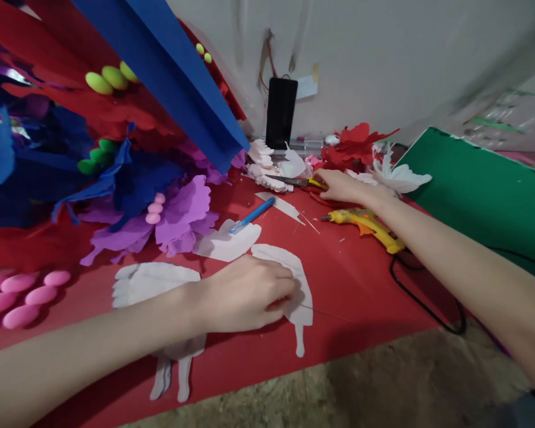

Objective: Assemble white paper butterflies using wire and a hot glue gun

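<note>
My left hand (245,292) is closed, its fingers curled down onto a white cutout (302,291) with a narrow leg-like strip. What those fingers pinch is hidden; a thin thread-like line runs out to their right. Farther back, my right hand (339,185) grips the handles of scissors (294,181), whose dark blades point left. Under my left forearm lies a stack of similar white cutouts (160,279) with scalloped edges. A blue pen (252,215) rests across a white scrap (225,242). Just below my right forearm is a yellow glue gun (365,226).
Purple petals (182,214), blue sheets (173,77) and pink oval pieces (24,297) crowd the left. A black phone (280,113) leans at the back, beside red petals (354,142). A green board (481,196) stands right. The glue gun's black cord (421,303) loops over the red table's (356,279) edge.
</note>
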The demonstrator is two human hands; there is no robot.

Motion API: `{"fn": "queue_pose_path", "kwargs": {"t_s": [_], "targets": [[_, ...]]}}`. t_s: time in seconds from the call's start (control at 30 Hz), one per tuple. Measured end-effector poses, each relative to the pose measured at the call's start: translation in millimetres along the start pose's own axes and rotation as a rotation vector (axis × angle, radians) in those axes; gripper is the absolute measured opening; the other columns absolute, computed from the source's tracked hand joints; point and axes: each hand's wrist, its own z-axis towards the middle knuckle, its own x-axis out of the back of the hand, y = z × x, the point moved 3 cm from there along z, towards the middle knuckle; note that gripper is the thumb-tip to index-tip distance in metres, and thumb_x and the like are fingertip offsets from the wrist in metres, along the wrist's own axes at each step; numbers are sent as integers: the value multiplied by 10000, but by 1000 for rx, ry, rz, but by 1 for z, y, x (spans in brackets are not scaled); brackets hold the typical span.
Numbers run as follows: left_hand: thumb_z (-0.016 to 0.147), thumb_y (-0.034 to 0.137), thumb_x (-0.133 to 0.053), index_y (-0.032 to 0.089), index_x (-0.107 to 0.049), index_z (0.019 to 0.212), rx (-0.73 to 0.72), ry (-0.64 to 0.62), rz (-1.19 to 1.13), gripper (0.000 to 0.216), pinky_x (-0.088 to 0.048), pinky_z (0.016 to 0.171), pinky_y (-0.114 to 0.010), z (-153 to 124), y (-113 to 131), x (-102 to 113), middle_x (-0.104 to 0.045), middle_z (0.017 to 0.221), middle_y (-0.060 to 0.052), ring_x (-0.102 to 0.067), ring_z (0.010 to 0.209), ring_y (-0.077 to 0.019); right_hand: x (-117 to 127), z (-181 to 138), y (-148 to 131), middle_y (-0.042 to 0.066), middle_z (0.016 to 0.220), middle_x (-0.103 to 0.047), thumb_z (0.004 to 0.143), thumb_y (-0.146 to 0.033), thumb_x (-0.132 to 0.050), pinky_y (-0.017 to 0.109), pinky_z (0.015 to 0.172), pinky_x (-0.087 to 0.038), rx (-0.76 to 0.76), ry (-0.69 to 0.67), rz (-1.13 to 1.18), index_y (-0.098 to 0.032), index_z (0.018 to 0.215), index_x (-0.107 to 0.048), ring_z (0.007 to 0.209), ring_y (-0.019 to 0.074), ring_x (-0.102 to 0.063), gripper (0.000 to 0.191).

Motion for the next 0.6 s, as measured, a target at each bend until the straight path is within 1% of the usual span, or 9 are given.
{"fn": "queue_pose_path", "kwargs": {"t_s": [0.07, 0.13, 0.2, 0.27, 0.3, 0.4, 0.47, 0.53, 0.6], "targets": [[759, 87, -534, 161, -585, 673, -13, -4, 6, 124, -372, 567, -216, 0, -1, 0, -610, 673, 5, -552, 628, -123, -1, 7, 4, 82, 1135, -526, 891, -382, -476, 358, 854, -481, -16, -50, -5, -143, 1155, -512, 998, 151, -533, 358], [774, 92, -513, 159, -583, 676, -15, -9, 5, 137, -367, 565, -226, -1, -2, -1, -607, 676, -3, -545, 628, -130, 2, 9, 4, 94, 1127, -530, 844, -335, -552, 364, 864, -470, -13, -54, 10, -135, 1156, -507, 995, 168, -534, 373], [777, 89, -497, 154, -586, 687, -7, -16, -6, 142, -367, 572, -234, -1, -3, -1, -608, 683, -11, -544, 637, -137, 7, 8, 2, 110, 1132, -533, 736, -229, -651, 372, 899, -439, 4, -15, 44, -134, 1150, -504, 1022, 208, -524, 450], [775, 88, -485, 151, -590, 699, 11, -24, -28, 145, -369, 583, -238, -1, -4, -1, -610, 692, -16, -546, 652, -143, 13, 5, -1, 118, 1152, -529, 646, -140, -677, 379, 942, -398, 9, 41, 100, -143, 1145, -498, 1074, 249, -500, 530], [769, 86, -481, 153, -592, 703, 23, -28, -45, 145, -369, 586, -239, -1, -5, -1, -610, 694, -16, -546, 657, -144, 17, 3, -2, 116, 1161, -525, 639, -134, -670, 386, 958, -383, -3, 74, 136, -148, 1147, -491, 1098, 260, -486, 539], [742, 83, -487, 164, -587, 685, 84, -29, -121, 141, -366, 585, -235, -1, -5, -1, -604, 682, -6, -544, 654, -140, 27, -2, -3, 121, 1142, -526, 709, -207, -635, 407, 942, -394, -104, 176, 276, -146, 1181, -443, 1091, 255, -491, 514], [735, 95, -494, 168, -580, 659, 176, 6, -195, 136, -374, 592, -231, 0, -6, 0, -602, 675, -3, -542, 644, -132, 32, -8, -4, 122, 1088, -539, 812, -328, -556, 388, 846, -455, -191, 198, 403, -145, 1210, -410, 998, 218, -532, 462], [740, 122, -496, 164, -578, 659, 316, 77, -295, 124, -391, 582, -224, 1, -12, 2, -607, 686, -8, -542, 626, -124, 36, -16, -7, 103, 1051, -550, 886, -422, -447, 339, 763, -491, -254, 160, 541, -152, 1196, -438, 905, 162, -552, 411], [750, 157, -489, 158, -570, 678, 469, 154, -433, 109, -416, 546, -212, 2, -20, 4, -610, 686, -12, -553, 600, -115, 40, -26, -11, 79, 1057, -549, 902, -438, -430, 314, 769, -498, -288, 91, 664, -152, 1153, -496, 890, 126, -549, 386]]}}
